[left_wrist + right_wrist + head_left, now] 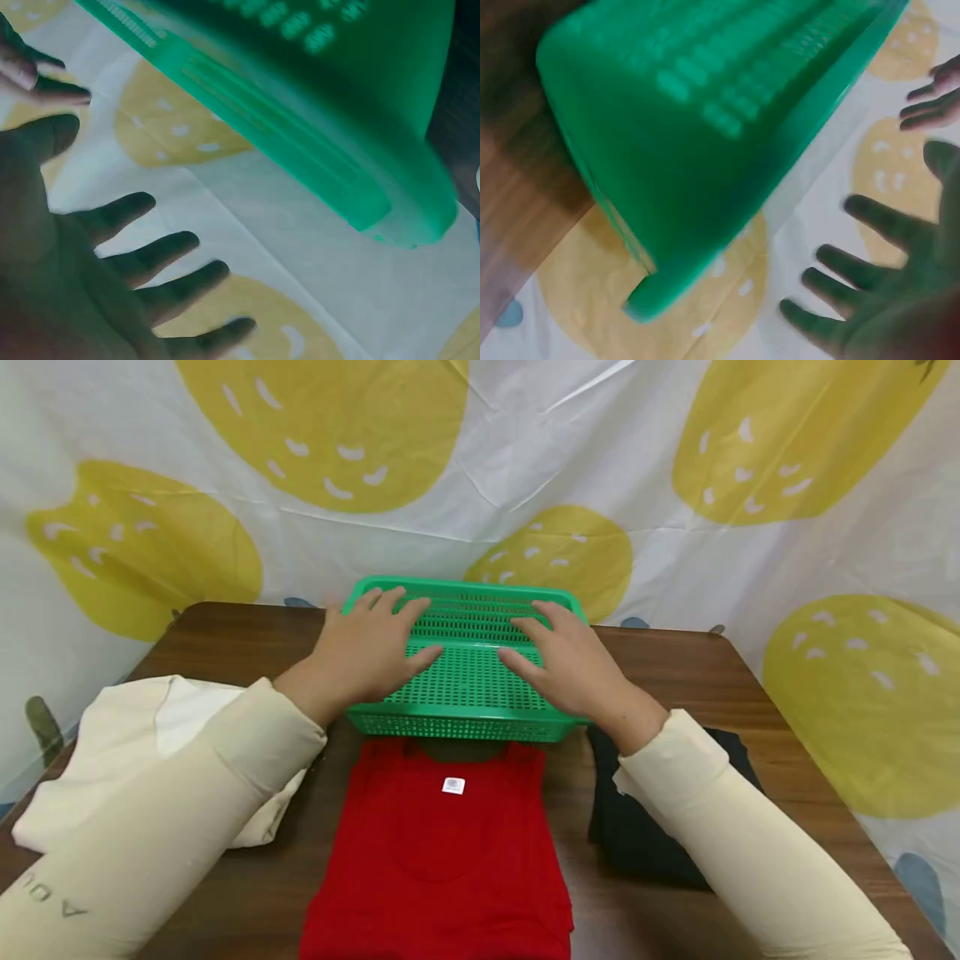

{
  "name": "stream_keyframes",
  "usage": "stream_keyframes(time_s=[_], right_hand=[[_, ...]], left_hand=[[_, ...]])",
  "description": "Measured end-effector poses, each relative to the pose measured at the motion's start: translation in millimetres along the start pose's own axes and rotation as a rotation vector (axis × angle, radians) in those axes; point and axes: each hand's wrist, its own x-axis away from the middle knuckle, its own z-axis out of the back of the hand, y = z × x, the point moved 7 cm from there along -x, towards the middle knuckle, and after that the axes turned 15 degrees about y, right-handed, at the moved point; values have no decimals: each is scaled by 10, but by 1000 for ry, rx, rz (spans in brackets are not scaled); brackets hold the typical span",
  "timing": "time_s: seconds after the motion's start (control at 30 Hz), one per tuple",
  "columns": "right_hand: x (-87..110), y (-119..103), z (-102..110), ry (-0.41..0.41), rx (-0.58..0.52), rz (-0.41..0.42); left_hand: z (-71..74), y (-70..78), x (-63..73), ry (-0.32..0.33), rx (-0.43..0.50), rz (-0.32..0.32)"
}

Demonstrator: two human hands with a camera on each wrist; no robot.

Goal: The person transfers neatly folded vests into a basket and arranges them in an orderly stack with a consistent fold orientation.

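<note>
Both hands are spread above a green plastic basket (465, 727) with slotted walls and a perforated floor. My left hand (367, 647) hovers over its left end, fingers straight and apart, holding nothing. Over the right end, my right hand (566, 660) is likewise spread, with bare fingers. In the left wrist view the left palm (67, 270) is apart from the basket rim (270, 135). The right wrist view shows a gap between the right hand (885, 277) and the rim. Just in front of the basket lies a red tank top (450, 860), flat, with a white neck label.
A cream cloth garment (112, 735) lies on the left of the brown wooden table (675, 668), partly under the left sleeve. Folded black cloth (645, 835) lies on the right, partly hidden by the right sleeve. A fruit-print curtain (510, 452) hangs behind the table.
</note>
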Motion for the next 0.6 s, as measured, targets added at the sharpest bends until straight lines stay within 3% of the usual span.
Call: stream_keyframes(time_s=[0.17, 0.23, 0.3, 0.4, 0.6], right_hand=[[520, -174, 323, 272, -203, 118], [735, -252, 380, 309, -240, 171], [913, -331, 358, 289, -259, 215], [1099, -387, 191, 169, -278, 221], [1238, -242, -273, -122, -232, 98]], left_hand=[[235, 327, 335, 361, 118, -190], [295, 418, 535, 464, 175, -272], [302, 457, 730, 502, 218, -319], [216, 463, 964, 447, 242, -338], [-176, 342, 1165, 98, 161, -225]])
